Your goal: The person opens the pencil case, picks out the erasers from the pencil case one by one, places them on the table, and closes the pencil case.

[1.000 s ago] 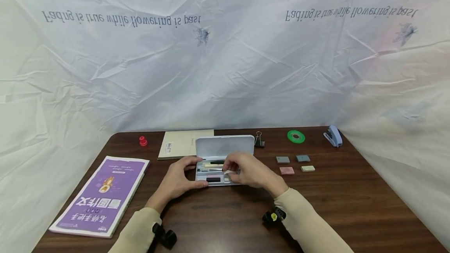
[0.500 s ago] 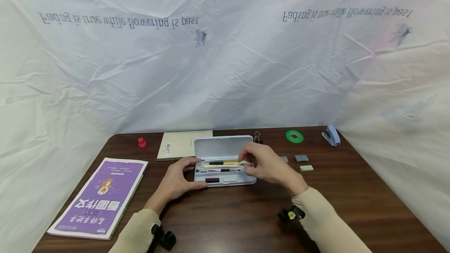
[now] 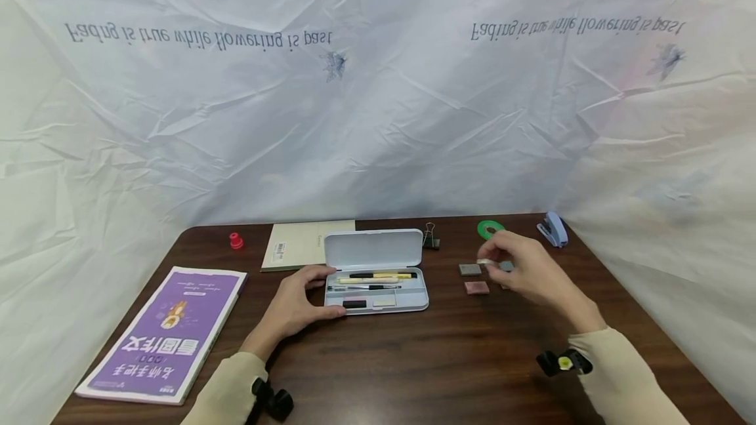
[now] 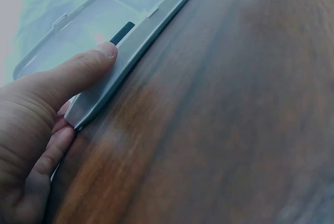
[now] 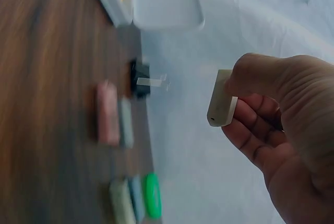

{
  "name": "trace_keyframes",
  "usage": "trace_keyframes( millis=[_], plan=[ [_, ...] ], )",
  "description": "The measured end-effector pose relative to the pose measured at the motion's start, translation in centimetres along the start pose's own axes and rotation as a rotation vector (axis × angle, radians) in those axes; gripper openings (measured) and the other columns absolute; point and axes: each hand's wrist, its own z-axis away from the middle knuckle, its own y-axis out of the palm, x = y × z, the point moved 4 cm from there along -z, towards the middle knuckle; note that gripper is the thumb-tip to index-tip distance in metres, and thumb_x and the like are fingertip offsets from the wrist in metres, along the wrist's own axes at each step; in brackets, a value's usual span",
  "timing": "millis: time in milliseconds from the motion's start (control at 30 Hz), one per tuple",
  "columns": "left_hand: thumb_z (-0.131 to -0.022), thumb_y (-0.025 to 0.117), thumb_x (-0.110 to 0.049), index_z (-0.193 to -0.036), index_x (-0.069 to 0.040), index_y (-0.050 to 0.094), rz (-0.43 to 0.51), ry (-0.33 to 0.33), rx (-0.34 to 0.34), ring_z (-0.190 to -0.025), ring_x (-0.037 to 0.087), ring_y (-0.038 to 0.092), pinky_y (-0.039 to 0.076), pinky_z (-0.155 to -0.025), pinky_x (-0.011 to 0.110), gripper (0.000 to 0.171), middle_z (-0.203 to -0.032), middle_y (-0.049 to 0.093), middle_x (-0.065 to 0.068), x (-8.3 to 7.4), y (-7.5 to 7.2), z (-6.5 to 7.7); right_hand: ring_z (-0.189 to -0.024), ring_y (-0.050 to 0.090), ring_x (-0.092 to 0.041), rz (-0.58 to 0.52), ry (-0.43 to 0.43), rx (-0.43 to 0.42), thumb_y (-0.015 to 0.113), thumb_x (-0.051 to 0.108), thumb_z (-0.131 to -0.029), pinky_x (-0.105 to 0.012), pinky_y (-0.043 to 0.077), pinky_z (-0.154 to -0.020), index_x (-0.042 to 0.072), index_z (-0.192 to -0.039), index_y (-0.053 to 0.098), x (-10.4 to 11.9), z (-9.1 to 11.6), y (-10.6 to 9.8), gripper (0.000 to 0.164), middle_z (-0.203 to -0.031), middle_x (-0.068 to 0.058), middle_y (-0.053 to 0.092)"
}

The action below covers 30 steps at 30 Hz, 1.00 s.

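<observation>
While my left hand (image 3: pixel 298 300) grips the case (image 3: pixel 412 301), my right hand (image 3: pixel 527 267) pinches an eraser (image 5: pixel 219 104), maybe midway: four blocks (image 3: pixel 476 288) out, two pieces (image 3: pixel 384 303) inside.

Sheet (image 3: pixel 378 136): white, creased, hung across the upper frame and down both sides. Lettering (image 3: pixel 201 36): grey, flipped, one line upper left, one upper right. Flower print (image 3: pixel 335 66): blue-grey, near each line's right end. Table (image 3: pixel 413 359): dark brown wood grain, lower frame; pale sheen at bottom centre.
</observation>
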Motion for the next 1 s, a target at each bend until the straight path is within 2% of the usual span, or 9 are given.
trace_keyframes(
  millis=[233, 433, 667, 1000],
  plan=[
    [-0.076, 0.106, -0.045, -0.148, -0.016, 0.071, 0.002, -0.003, -0.001, -0.133, 0.028, 0.071, 0.06, -0.113, 0.049, 0.085, -0.153, 0.066, 0.006, 0.1, 0.0, 0.0, -0.089, 0.068, -0.001, 0.005, 0.092, 0.026, 0.087, -0.008, -0.09, -0.033, 0.065, -0.073, 0.022, -0.105, 0.076, -2.9, 4.1, -0.3, 0.036, -0.104, 0.012, 0.073],
    [-0.076, 0.106, -0.044, -0.148, -0.016, 0.071, 0.004, -0.003, 0.0, -0.132, 0.028, 0.071, 0.06, -0.113, 0.048, 0.085, -0.152, 0.066, 0.006, 0.2, 0.0, 0.0, -0.086, 0.065, 0.002, 0.002, 0.112, 0.061, 0.09, -0.007, -0.088, -0.028, 0.062, -0.07, 0.027, -0.1, 0.076, -4.2, 6.3, 0.3, 0.038, -0.099, 0.016, 0.07],
    [-0.076, 0.106, -0.045, -0.148, -0.017, 0.071, 0.005, -0.003, 0.002, -0.132, 0.028, 0.071, 0.06, -0.113, 0.049, 0.085, -0.153, 0.066, 0.006, 0.1, 0.0, -0.1, -0.084, 0.064, 0.0, -0.008, 0.06, 0.086, 0.092, -0.007, -0.086, -0.028, 0.06, -0.067, 0.027, -0.096, 0.076, -4.4, 6.7, 1.4, 0.039, -0.099, 0.017, 0.068],
    [-0.075, 0.106, -0.045, -0.148, -0.017, 0.071, 0.014, -0.007, 0.001, -0.133, 0.029, 0.07, 0.059, -0.114, 0.049, 0.086, -0.153, 0.065, 0.006, 0.0, 0.0, 0.0, -0.084, 0.062, -0.001, 0.035, 0.085, 0.147, 0.093, -0.002, -0.087, -0.029, 0.058, -0.068, 0.03, -0.094, 0.076, -4.3, 6.6, 1.7, 0.037, -0.099, 0.018, 0.066]
  ],
)
